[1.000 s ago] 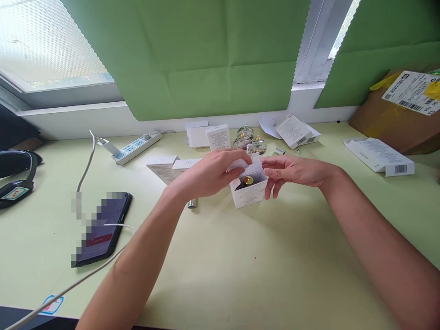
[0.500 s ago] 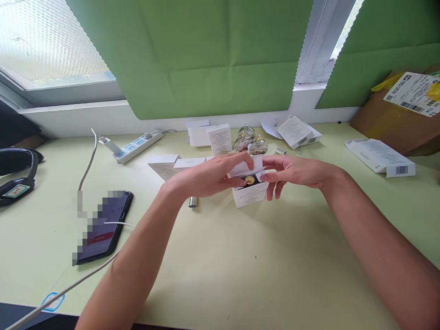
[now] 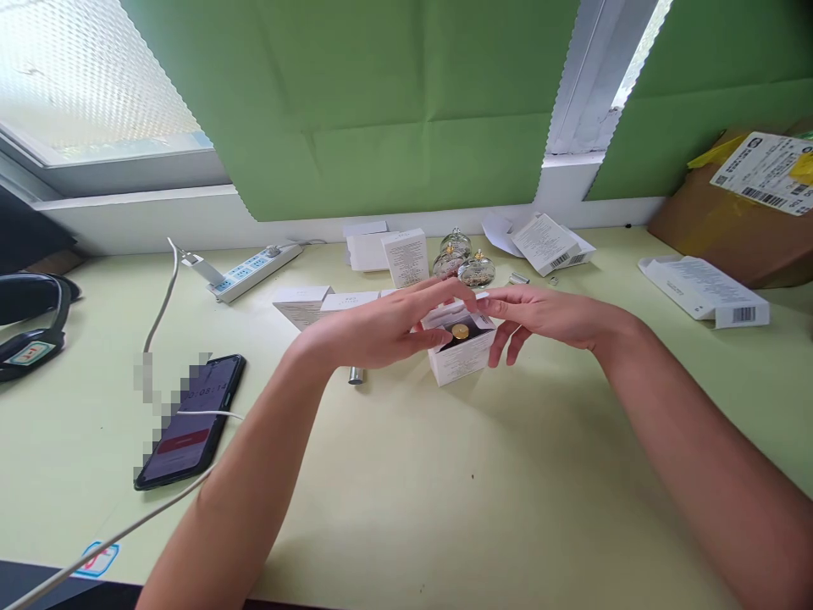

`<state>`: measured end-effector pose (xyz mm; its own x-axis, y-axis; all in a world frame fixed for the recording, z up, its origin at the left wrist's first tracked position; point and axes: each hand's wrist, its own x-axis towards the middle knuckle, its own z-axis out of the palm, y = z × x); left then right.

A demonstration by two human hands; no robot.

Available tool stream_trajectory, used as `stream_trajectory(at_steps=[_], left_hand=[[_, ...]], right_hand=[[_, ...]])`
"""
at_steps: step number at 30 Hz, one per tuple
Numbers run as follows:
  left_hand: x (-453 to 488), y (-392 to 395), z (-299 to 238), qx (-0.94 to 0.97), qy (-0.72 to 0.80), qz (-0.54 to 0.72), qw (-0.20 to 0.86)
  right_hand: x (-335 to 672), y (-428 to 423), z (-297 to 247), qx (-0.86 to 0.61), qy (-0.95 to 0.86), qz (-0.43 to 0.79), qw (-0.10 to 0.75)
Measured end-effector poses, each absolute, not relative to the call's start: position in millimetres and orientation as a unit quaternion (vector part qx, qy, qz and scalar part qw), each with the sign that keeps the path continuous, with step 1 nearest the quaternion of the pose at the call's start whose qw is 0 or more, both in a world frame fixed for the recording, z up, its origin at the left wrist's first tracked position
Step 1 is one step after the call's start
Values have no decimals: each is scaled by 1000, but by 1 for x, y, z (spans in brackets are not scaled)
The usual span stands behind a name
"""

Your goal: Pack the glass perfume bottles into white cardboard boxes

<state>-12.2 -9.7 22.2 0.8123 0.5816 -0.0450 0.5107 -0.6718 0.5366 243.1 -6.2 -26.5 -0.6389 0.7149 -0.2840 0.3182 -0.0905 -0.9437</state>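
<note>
A small white carton stands on the pale green desk with its top flaps partly folded in. Inside it shows the gold cap of a bottle. My left hand grips the carton's left side, thumb at the opening and fingers pressing a top flap. From the right, my right hand reaches in, its fingertips on the same flap and the carton's right edge.
Behind the carton stand glass bottles and several white boxes. A small silver tube lies by my left wrist. A phone on a white cable and a power strip lie left. A cardboard parcel sits far right.
The carton's top flap has been pushed down further over the gold cap. Both hands have closed in a little over the opening.
</note>
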Motion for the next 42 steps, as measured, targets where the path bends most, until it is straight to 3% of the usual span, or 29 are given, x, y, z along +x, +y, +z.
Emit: stream_trajectory(at_steps=[8, 20, 32, 42], left_hand=[[-10, -13, 25, 894, 347, 34, 283], [-10, -8, 14, 895, 324, 32, 305], [-10, -10, 18, 880, 325, 29, 346], [-10, -10, 17, 889, 329, 20, 318]], right_hand=[[245, -6, -23, -381, -664, 631, 128], [245, -9, -17, -355, -676, 621, 177], [238, -14, -11, -368, -717, 565, 175], [237, -13, -15, -378, -728, 544, 174]])
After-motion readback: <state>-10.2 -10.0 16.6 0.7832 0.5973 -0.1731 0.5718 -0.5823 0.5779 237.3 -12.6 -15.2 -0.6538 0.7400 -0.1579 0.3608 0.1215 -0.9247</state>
